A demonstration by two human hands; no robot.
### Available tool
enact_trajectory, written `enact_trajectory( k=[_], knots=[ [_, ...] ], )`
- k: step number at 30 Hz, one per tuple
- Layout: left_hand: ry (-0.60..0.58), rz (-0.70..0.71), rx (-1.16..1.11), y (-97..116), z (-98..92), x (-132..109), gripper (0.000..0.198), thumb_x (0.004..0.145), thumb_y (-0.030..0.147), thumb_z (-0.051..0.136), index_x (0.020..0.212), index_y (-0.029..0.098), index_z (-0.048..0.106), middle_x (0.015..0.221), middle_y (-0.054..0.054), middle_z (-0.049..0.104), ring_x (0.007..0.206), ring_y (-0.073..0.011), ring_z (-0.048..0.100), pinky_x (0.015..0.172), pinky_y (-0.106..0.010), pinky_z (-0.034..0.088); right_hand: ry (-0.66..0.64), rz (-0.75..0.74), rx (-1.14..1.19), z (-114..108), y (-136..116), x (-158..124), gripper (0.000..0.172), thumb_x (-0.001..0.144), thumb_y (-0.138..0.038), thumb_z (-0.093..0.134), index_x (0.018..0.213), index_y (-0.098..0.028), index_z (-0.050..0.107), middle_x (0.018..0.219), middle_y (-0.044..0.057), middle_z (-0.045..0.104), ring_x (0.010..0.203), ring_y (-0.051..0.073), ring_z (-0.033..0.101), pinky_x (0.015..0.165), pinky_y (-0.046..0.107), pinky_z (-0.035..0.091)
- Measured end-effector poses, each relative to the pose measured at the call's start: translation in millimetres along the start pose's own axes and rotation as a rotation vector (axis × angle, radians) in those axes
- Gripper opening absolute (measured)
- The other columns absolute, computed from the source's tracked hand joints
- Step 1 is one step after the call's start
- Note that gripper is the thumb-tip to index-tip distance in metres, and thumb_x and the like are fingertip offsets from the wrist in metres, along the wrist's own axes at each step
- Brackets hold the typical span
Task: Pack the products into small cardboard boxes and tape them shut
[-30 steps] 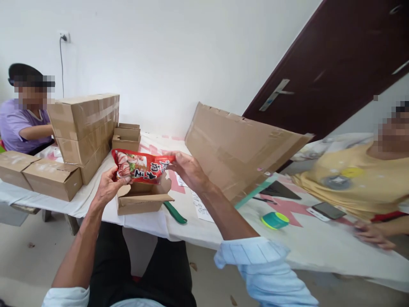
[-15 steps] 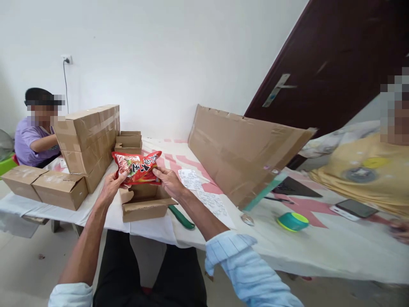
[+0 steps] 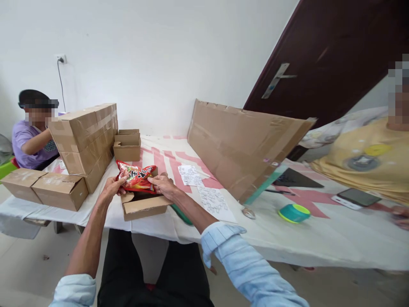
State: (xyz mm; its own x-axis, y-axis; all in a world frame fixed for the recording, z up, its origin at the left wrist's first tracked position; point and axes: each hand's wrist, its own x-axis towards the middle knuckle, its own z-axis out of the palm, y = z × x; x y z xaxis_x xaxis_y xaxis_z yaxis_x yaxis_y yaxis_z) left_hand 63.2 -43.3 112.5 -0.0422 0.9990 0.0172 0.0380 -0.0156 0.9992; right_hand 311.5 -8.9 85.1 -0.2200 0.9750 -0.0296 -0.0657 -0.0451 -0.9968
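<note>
A red instant noodle packet (image 3: 136, 177) with white and black lettering is held level between my two hands. My left hand (image 3: 114, 187) grips its left end, thumb on top. On its right end are the closed fingers of my right hand (image 3: 163, 186). Directly under the packet stands a small open cardboard box (image 3: 145, 209), its front flap folded outward and most of its inside hidden by the packet. A green-handled tool (image 3: 181, 214) lies partly hidden beneath my right forearm, next to the box.
Stacked taped boxes (image 3: 86, 132) stand left; open small boxes (image 3: 127, 147) sit behind. Printed sheets (image 3: 214, 202), a leaning cardboard panel (image 3: 239, 149), a tape roll (image 3: 248, 213), a teal container (image 3: 294, 213) and a phone (image 3: 358, 197) are rightward. People sit at both sides.
Both hands have lowered the noodle packet toward the open box, and it now covers more of the opening. My view has shifted slightly.
</note>
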Motion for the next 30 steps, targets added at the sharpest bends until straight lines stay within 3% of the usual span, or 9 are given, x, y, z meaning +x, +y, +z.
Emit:
enact_trajectory(
  k=[4,8,14,18,22,28,30],
  knots=[
    [0.017,0.087,-0.048,4,2.5,-1,0.060,0.057,0.067,0.095,0.070,0.016,0.068,0.054,-0.004,0.067,0.041,-0.0130,0.058,0.040,-0.021,0.036,-0.010,-0.063,0.039,-1,-12,-2,0.056,0.062,-0.061,0.097,0.085,-0.021,0.065,0.079,0.003,0.078,0.075,0.019,0.075,0.071,0.032,0.063],
    [0.044,0.247,-0.119,15,6.2,-5,0.061,0.061,0.070,0.093,0.079,0.016,0.068,0.061,0.000,0.066,0.050,-0.0118,0.056,0.050,-0.024,0.045,-0.018,-0.299,0.062,-4,-39,-4,0.054,0.062,-0.061,0.095,0.087,-0.024,0.065,0.086,0.001,0.077,0.086,0.020,0.073,0.083,0.035,0.061],
    [0.040,0.417,-0.178,43,10.8,-10,0.060,0.067,0.068,0.092,0.091,0.018,0.069,0.074,0.001,0.067,0.061,-0.0124,0.057,0.062,-0.027,0.049,-0.005,-0.530,0.002,-6,-83,-17,0.045,0.070,-0.056,0.091,0.084,-0.025,0.062,0.084,-0.001,0.071,0.079,0.018,0.066,0.080,0.034,0.057],
    [0.030,0.467,-0.190,54,12.6,-12,0.058,0.067,0.066,0.093,0.089,0.018,0.070,0.072,0.001,0.066,0.062,-0.0122,0.056,0.062,-0.026,0.047,-0.031,-0.582,-0.036,-6,-96,-26,0.043,0.075,-0.057,0.088,0.084,-0.026,0.059,0.083,-0.001,0.069,0.080,0.018,0.065,0.078,0.034,0.057],
    [0.035,0.479,-0.205,52,14.5,-12,0.059,0.066,0.068,0.093,0.087,0.018,0.070,0.071,0.001,0.067,0.061,-0.0123,0.057,0.062,-0.027,0.048,-0.022,-0.582,-0.035,-6,-96,-30,0.045,0.073,-0.060,0.087,0.081,-0.026,0.058,0.084,0.000,0.070,0.082,0.019,0.066,0.080,0.035,0.058],
    [0.023,0.444,-0.193,50,11.8,-16,0.059,0.063,0.067,0.095,0.088,0.017,0.074,0.077,-0.001,0.070,0.063,-0.0131,0.058,0.061,-0.026,0.050,-0.078,-0.542,-0.008,-10,-93,-32,0.045,0.069,-0.058,0.092,0.093,-0.027,0.069,0.097,0.003,0.079,0.093,0.023,0.072,0.089,0.040,0.061],
    [-0.005,0.431,-0.150,57,9.8,-17,0.057,0.061,0.061,0.098,0.087,0.017,0.076,0.079,-0.002,0.073,0.065,-0.0138,0.059,0.062,-0.026,0.051,-0.065,-0.558,0.001,-11,-95,-30,0.045,0.067,-0.058,0.093,0.089,-0.026,0.069,0.092,0.002,0.078,0.088,0.023,0.071,0.086,0.041,0.061]
  ],
)
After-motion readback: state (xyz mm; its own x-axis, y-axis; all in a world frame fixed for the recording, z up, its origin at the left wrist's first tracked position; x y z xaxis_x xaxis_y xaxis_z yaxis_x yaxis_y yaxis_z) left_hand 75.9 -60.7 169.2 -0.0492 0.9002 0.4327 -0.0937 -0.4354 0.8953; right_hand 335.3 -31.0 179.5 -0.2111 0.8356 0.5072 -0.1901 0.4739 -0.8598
